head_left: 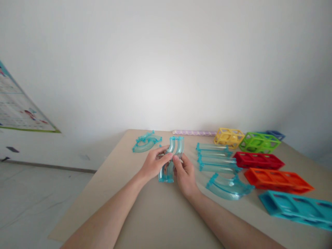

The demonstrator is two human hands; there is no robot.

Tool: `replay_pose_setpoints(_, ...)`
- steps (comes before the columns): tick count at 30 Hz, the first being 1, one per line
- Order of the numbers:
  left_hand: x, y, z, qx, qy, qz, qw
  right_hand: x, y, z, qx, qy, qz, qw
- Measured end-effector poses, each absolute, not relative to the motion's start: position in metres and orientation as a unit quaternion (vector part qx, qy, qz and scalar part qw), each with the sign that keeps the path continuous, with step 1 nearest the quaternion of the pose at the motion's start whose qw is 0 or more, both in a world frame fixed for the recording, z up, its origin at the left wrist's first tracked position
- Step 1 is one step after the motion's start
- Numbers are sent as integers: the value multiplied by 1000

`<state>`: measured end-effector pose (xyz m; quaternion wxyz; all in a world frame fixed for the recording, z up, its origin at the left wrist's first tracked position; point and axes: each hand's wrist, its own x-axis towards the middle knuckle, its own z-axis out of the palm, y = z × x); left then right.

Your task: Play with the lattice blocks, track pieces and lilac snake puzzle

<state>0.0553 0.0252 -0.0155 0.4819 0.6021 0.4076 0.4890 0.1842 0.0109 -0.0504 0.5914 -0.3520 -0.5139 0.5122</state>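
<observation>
Near right, a clear teal curved plastic track (229, 190) could be knocked if the right hand (185, 173) swings out. Farther, at centre, it and the left hand (155, 160) clamp fingers on a clear teal S-shaped plastic track pair (179, 148); uneven pressure could twist it.

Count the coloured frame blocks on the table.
6 visible, on the table's right side: yellow block at the back, green block beside it, blue block partly hidden behind that, then red block, orange block and teal block, successively nearer. More may be hidden.
</observation>
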Motion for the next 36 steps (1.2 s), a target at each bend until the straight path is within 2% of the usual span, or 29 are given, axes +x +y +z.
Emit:
replay_pose_setpoints(13,59,23,-19,574,406,488,517,182,8,-50,-375,-513,490,597)
replay_pose_setpoints(16,60,24,-21,594,404,489,494,186,11,-51,-396,-529,433,612)
replay_pose_setpoints(19,62,24,-27,633,405,498,432,193,17,-49,-462,-535,328,627)
replay_pose_setpoints(22,66,22,-35,664,412,485,392,200,20,-44,-542,-550,206,601)
replay_pose_setpoints(25,72,20,-37,700,399,451,384,202,19,-40,-548,-608,128,559)
replay_pose_setpoints(30,77,20,-33,723,362,428,405,198,18,-48,-548,-657,79,512)
replay_pose_setpoints(36,73,24,-45,707,391,409,424,201,28,-59,-569,-652,43,499)
